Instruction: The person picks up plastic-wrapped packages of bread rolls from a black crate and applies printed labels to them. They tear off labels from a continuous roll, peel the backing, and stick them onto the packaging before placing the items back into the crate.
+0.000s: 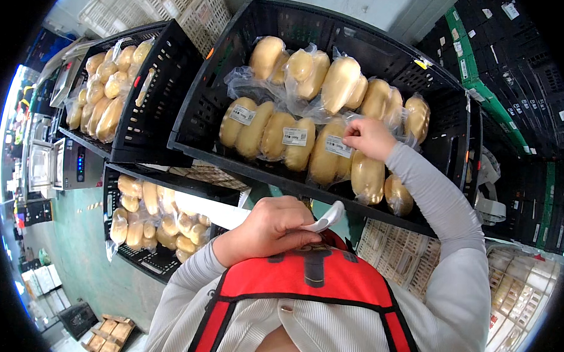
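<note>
My left hand (280,222) grips a white paper strip (215,210), probably label backing, in front of my chest. One end curls up past my thumb, and the rest stretches left. My right hand (369,138) is over the large black plastic crate (263,168). Its thumb and fingertips pinch at the upper right edge of a white printed label (338,146). This label lies against a clear bag of peeled potatoes (323,166). To its left, two more front-row bags bear labels (242,114). Bags in the back row (341,85) show no label on their visible sides.
A smaller black crate (147,92) of bagged potatoes stands at left, with another crate (155,268) of them below. Stacked black crates (518,82) rise at right. White plastic baskets (396,250) sit beneath the large crate. A wooden pallet (108,335) lies on the green floor (84,229).
</note>
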Demonstrator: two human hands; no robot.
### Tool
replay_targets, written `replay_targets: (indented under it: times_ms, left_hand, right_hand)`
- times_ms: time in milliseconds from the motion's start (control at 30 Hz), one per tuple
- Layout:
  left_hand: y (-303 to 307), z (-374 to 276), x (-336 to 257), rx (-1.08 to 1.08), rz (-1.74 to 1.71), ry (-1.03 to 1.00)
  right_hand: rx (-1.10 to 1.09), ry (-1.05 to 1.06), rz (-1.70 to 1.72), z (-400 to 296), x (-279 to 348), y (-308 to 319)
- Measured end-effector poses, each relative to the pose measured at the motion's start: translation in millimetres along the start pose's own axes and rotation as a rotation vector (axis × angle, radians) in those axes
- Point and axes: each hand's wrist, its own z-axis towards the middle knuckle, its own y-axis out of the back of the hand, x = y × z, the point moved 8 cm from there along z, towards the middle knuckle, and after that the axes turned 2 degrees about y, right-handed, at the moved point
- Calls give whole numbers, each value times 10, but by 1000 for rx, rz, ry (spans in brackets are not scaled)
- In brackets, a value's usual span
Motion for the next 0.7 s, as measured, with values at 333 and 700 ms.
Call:
replay_targets:
  times_ms: [333,700]
  left_hand:
    - [115,28,-359,-43,210,-103]
    - [247,37,-186,-383,198,136]
  right_hand:
    - [15,-59,-501,167,36,-291]
    - [-30,265,505,-692,1036,452]
